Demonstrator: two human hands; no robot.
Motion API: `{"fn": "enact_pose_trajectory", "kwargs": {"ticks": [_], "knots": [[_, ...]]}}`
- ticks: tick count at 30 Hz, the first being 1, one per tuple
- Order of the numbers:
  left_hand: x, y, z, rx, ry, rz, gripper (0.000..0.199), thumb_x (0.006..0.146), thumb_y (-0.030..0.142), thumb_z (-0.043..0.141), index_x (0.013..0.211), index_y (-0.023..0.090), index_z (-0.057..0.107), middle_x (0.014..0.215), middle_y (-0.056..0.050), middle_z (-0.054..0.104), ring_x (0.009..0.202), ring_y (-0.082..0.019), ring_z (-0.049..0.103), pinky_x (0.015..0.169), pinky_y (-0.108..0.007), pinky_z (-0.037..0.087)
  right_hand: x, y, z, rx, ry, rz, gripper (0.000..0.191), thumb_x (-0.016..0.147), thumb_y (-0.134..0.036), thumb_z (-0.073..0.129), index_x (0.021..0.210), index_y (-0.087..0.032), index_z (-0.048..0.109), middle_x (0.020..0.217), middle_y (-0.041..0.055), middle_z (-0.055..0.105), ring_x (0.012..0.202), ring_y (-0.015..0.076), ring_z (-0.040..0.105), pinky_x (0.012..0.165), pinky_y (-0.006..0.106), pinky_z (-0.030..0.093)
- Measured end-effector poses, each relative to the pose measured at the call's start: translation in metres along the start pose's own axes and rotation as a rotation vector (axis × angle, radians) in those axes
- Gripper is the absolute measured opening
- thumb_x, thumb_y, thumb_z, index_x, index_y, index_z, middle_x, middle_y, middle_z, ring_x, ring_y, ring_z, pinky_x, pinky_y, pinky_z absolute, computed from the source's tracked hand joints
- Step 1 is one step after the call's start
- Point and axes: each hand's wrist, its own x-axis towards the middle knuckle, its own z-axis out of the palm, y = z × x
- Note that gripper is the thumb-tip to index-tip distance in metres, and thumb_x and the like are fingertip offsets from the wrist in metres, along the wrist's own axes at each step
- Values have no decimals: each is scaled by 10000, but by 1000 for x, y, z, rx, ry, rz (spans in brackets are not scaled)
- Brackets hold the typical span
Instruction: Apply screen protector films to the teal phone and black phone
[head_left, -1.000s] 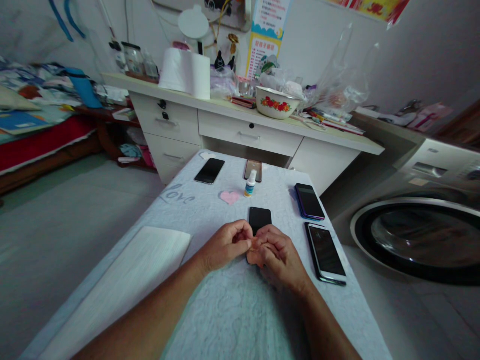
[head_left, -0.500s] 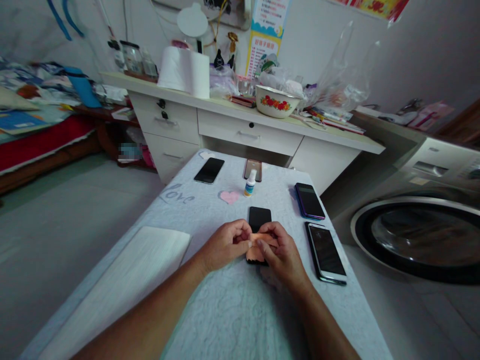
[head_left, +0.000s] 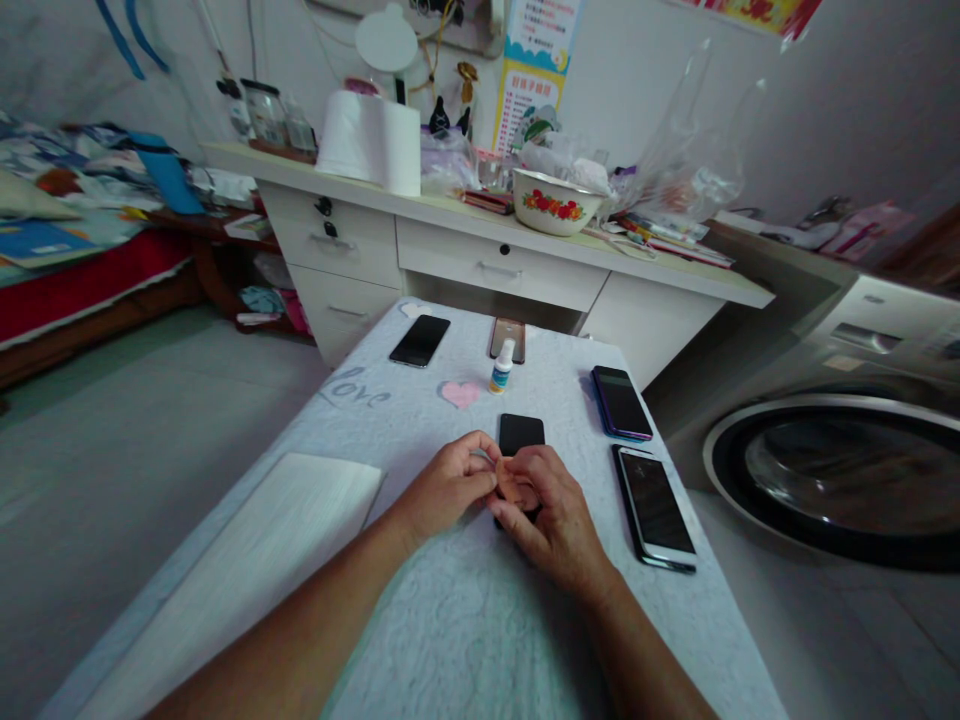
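Observation:
Between my two hands is a small orange cloth, bunched and folded. My left hand pinches its left edge with thumb and fingertips. My right hand is closed over its right side, hiding part of it. Beneath the cloth a black smartphone lies on the table; its far end shows, and the hands cover most of the rest. Beyond the phone a small white spray bottle with a blue and yellow label stands upright.
On the tablecloth lie a dark phone at far left, a gold phone behind the bottle, and stacked phones and a white-framed phone at right. A pale board lies at left. A washing machine stands at right.
The orange cloth was spread flatter over the phone and is now bunched up. My right hand has turned and closed further over it; my left hand has barely moved.

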Motion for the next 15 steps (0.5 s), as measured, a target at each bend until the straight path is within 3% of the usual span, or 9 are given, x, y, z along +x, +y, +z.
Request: {"fn": "enact_pose_trajectory", "kwargs": {"ticks": [3, 7, 15], "knots": [[0, 0, -1, -24, -6, 6, 208, 724, 170, 556, 914, 179, 473, 631, 35, 610, 550, -94, 556, 535, -208, 355, 1, 1, 2, -16, 5, 15, 300, 823, -261, 664, 1093, -225, 539, 1051, 78, 571, 956, 210, 565, 816, 339, 476], [0, 0, -1, -25, -23, 9, 242, 750, 238, 605, 948, 177, 480, 631, 38, 599, 562, -90, 542, 558, -214, 362, 1, 5, 5, 16, 33, 56, 178, 862, -191, 584, 1034, -225, 555, 999, 62, 601, 929, 191, 583, 800, 321, 477], [2, -2, -2, 139, -20, 66, 272, 757, 255, 650, 993, 167, 547, 767, 29, 575, 668, -84, 518, 624, -217, 387, -1, 10, 4, 184, 26, 170, 107, 932, -247, 493, 942, -209, 592, 909, 40, 624, 831, 154, 603, 702, 257, 467]]}}
